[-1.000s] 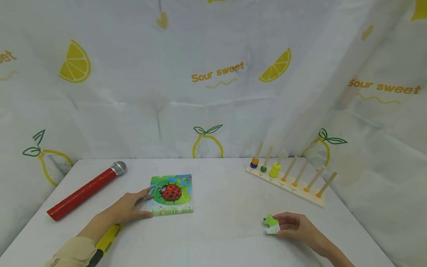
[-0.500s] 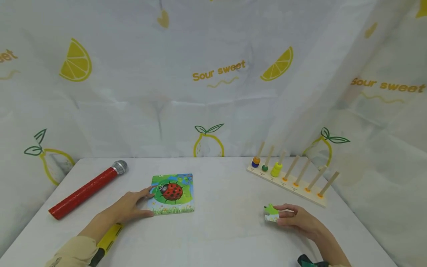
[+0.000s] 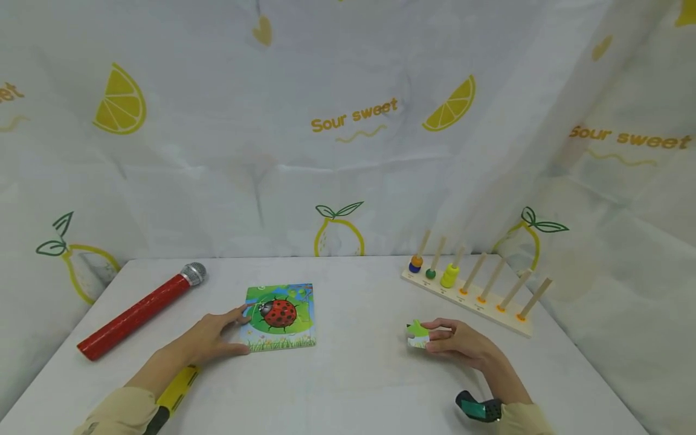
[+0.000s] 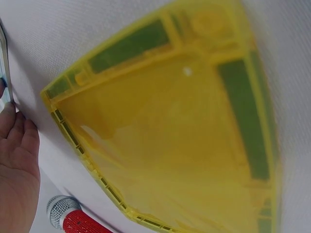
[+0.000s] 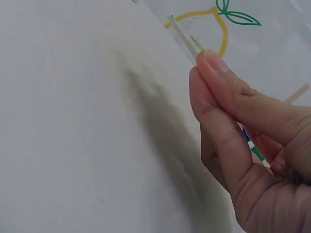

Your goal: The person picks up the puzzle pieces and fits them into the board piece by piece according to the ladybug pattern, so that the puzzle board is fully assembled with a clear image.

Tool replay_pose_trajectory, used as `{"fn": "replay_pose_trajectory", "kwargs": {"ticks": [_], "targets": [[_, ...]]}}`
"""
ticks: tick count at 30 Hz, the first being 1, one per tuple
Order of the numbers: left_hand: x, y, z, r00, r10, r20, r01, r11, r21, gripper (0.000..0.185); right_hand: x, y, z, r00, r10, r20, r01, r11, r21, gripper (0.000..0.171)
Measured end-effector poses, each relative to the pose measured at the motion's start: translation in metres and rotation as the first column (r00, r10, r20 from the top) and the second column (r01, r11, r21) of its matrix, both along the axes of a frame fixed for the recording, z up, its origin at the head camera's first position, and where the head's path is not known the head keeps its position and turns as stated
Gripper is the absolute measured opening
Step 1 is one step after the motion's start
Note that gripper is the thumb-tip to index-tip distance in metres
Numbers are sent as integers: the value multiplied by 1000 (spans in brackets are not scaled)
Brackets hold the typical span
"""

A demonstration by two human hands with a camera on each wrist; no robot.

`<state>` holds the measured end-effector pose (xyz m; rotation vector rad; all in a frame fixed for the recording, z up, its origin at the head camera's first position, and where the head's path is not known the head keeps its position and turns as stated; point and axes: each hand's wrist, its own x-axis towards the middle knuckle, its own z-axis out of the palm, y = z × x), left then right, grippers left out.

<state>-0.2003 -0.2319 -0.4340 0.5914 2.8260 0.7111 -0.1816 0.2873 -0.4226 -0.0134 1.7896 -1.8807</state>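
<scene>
A square puzzle (image 3: 280, 315) with a ladybug picture lies flat on the white table. My left hand (image 3: 209, 341) touches its left side, the index finger over the edge and the thumb at the lower left corner. In the left wrist view the fingers (image 4: 19, 131) meet the board's edge. My right hand (image 3: 462, 344) pinches a green and white puzzle piece (image 3: 417, 334) between thumb and fingers. The right wrist view shows this piece (image 5: 184, 36) edge-on, above the table with a shadow below the hand (image 5: 243, 131). The puzzle's far left edge is partly covered by my fingers.
A red toy microphone (image 3: 138, 314) lies at the left. A wooden peg board (image 3: 467, 299) with several upright pegs and some beads stands at the back right. Below my left forearm is a yellow thing (image 3: 178, 389), a translucent framed shape (image 4: 160, 136) in the left wrist view.
My right hand has moved left and farther from me with the puzzle piece, and its sleeve has come into view. My left hand and the ladybug puzzle stay put.
</scene>
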Motion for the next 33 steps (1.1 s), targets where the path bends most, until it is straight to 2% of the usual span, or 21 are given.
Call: {"fn": "replay_pose_trajectory", "kwargs": {"ticks": [5, 10, 17, 33], "targets": [[-1, 0, -2, 1000, 4, -1, -4, 1000, 2, 83, -6, -12, -3, 1000, 24, -19, -24, 999, -30, 36], [-3, 0, -3, 1000, 22, 21, -22, 1000, 1, 84, -13, -26, -7, 999, 23, -24, -23, 1000, -15, 37], [-2, 1, -2, 1000, 25, 15, -25, 1000, 2, 83, -23, -50, -8, 998, 33, -44, -34, 999, -17, 38], [-1, 2, 0, 999, 28, 18, -28, 1000, 4, 82, -38, -107, -6, 1000, 20, -2, -20, 999, 39, 40]]}}
